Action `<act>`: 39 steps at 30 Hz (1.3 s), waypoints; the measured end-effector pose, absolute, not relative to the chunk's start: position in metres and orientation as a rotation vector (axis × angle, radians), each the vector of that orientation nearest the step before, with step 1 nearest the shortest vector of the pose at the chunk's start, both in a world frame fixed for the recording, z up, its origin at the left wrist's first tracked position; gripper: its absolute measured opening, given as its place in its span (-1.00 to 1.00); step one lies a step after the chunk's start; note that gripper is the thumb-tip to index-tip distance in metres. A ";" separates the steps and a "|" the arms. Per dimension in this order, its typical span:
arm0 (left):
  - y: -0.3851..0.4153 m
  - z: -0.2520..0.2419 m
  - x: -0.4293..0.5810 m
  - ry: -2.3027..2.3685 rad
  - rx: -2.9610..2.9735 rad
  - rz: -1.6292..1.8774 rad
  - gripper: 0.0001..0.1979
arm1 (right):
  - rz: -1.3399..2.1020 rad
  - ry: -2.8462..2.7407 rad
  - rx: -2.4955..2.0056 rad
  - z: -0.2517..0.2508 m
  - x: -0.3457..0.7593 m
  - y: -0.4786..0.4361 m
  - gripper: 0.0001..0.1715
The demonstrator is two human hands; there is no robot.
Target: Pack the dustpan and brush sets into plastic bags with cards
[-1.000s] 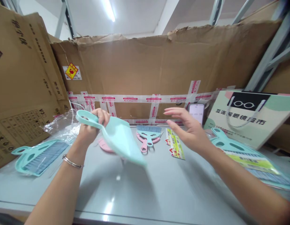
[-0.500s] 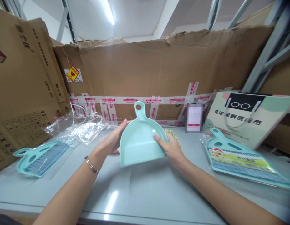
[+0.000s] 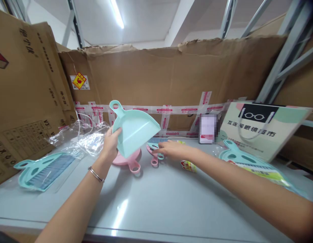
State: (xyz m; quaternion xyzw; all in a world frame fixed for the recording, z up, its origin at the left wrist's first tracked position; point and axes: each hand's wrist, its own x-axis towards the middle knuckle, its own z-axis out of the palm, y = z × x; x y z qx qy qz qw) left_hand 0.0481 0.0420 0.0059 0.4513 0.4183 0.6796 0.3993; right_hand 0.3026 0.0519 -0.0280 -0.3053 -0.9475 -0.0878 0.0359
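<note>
My left hand (image 3: 110, 144) is closed on the lower left edge of a mint green dustpan (image 3: 133, 129) and holds it raised above the grey table, its handle pointing up and to the left. Under it lies a pink dustpan (image 3: 128, 160). My right hand (image 3: 171, 150) reaches to the left, its fingertips resting on the handle of a small mint brush (image 3: 156, 144) that lies on a pink brush. The fingers are extended and low over the table. A printed paper label (image 3: 188, 165) lies just under my right wrist.
A bagged mint brush and dustpan set (image 3: 43, 167) lies at the left and another (image 3: 250, 164) at the right. Crumpled clear plastic bags (image 3: 81, 137) sit at the back left. A phone (image 3: 208, 128) and a paper bag (image 3: 260, 130) lean on the cardboard wall (image 3: 171, 74).
My right hand let go of the mint dustpan and moved down to the small brush. My left hand lifted and tilted the dustpan to the left, uncovering the pink dustpan.
</note>
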 end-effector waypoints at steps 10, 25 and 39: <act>0.045 -0.005 0.049 1.173 1.340 1.749 -0.68 | -0.417 -2.735 -0.816 0.011 0.323 0.076 -0.68; 0.023 -0.006 0.076 1.043 1.551 1.223 -0.60 | 0.936 -1.727 -0.946 0.073 0.297 -0.008 -0.77; 0.011 -0.022 0.096 0.869 1.484 0.890 -0.54 | 0.377 -1.650 -1.190 0.014 0.277 0.023 -0.72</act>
